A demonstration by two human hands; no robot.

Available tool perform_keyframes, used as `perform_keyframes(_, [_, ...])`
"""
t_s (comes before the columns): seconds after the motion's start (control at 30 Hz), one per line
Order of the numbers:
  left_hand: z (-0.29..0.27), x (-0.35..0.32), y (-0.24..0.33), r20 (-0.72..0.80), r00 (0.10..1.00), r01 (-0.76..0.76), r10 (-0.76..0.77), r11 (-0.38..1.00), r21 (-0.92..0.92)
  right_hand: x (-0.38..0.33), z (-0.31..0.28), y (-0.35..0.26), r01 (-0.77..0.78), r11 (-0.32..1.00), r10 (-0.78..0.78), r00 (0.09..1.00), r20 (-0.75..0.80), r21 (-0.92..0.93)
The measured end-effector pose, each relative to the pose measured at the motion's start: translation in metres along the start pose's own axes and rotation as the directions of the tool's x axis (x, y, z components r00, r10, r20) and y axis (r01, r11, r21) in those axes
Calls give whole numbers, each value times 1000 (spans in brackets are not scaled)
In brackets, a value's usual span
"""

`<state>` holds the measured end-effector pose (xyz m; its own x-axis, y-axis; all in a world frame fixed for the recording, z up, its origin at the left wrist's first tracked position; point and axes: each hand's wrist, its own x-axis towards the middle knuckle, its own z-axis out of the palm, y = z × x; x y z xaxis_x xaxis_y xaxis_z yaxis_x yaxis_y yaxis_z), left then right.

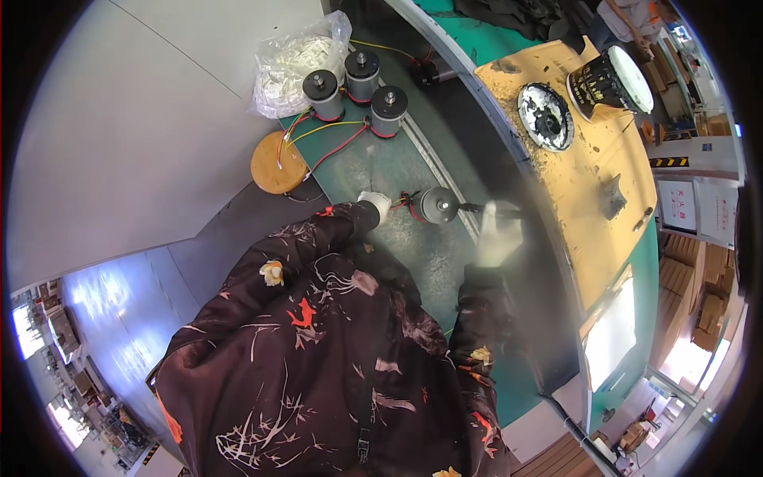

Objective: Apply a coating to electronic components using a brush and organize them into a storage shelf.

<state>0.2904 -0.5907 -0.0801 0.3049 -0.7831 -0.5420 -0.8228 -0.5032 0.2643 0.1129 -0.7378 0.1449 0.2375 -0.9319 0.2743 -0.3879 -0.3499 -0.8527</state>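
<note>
A motor (436,205), a grey cylinder with a black top and a short shaft, stands on the green bench top (397,262). My left hand (377,206), in a white glove, is closed at the motor's wires (402,200), just left of its body. To the right, my right hand (500,235), also white-gloved and smeared by motion, is closed around a dark stick-like tool (470,207). The tool's left end reaches the motor's side; whether it touches cannot be made out. Farther back stand three similar motors (389,111) with red and yellow leads.
A clear plastic bag (300,67) of small white pieces lies behind the motors. Wires hang over a round wooden stool (278,164). At right, a raised tan board (588,183) carries a black bucket (610,83) and a paste-smeared lid (546,117). Another person (632,20) is beyond.
</note>
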Motion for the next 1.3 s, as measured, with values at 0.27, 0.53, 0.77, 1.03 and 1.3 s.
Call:
perform_keyframes(0.27, [47, -23, -48, 227, 973, 84, -50, 986, -141, -34, 2, 39, -140, 990, 139, 989, 43, 15])
perform_keyframes(0.53, [36, -31, -55, 198, 970, 195, -141, 939, -283, -36, 6, 46, -215, 968, 210, 977, 47, 133])
perform_keyframes(0.77, [27, -43, -70, 128, 961, 274, -246, 913, -302, -36, 2, 50, -209, 978, 206, 974, 95, 25])
perform_keyframes(1.03, [33, -67, -100, -11, 889, 422, -458, 829, -368, -40, 0, 39, -206, 974, 195, 975, 110, 91])
perform_keyframes(1.3, [31, -72, -102, 20, 885, 438, -465, 819, -371, -39, -2, 48, -238, 961, 215, 963, 164, 142])
